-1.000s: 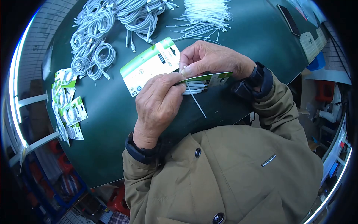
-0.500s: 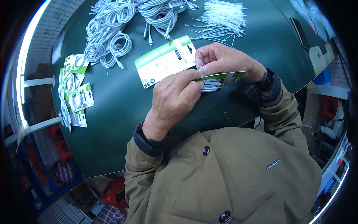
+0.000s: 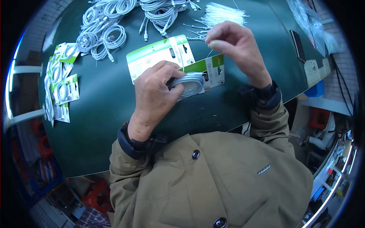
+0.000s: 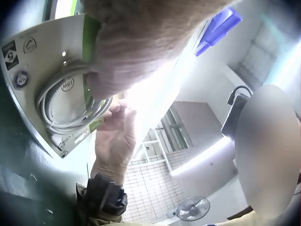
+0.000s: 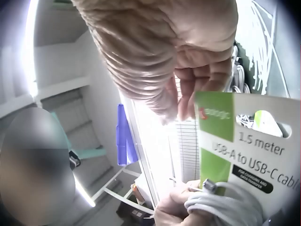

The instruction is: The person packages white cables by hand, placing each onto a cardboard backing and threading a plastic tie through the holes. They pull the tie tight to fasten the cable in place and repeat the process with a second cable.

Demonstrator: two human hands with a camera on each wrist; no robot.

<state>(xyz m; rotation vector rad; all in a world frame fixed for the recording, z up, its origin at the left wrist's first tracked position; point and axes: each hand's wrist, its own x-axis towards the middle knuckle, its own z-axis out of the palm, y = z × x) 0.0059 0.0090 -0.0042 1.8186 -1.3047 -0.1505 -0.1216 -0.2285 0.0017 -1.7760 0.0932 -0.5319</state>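
My left hand point(image 3: 154, 81) grips a green-and-white cable card point(image 3: 217, 68) together with a coiled light-grey cable point(image 3: 196, 79) on its face. In the right wrist view the card point(image 5: 249, 115) reads "1.5 meter USB-A to USB-C". A thin white strip point(image 5: 192, 189) sticks out by the left fingers there. My right hand point(image 3: 241, 51) is raised past the card's upper right corner, fingers loosely bent. The right wrist view shows a gap between thumb and fingertips. Another green-and-white card point(image 3: 148, 57) lies on the table behind the left hand.
Many coiled cables point(image 3: 114, 36) lie at the back left and a heap of white zip ties point(image 3: 224, 15) at the back. Finished-looking cable cards point(image 3: 62, 91) are piled on the left. A phone point(image 3: 297, 45) lies at the right of the green table point(image 3: 99, 140).
My right hand has left the card and moved up toward the zip ties. The held card has turned, so its printed face and coil show. The hanging tie tail seen earliest is out of sight.
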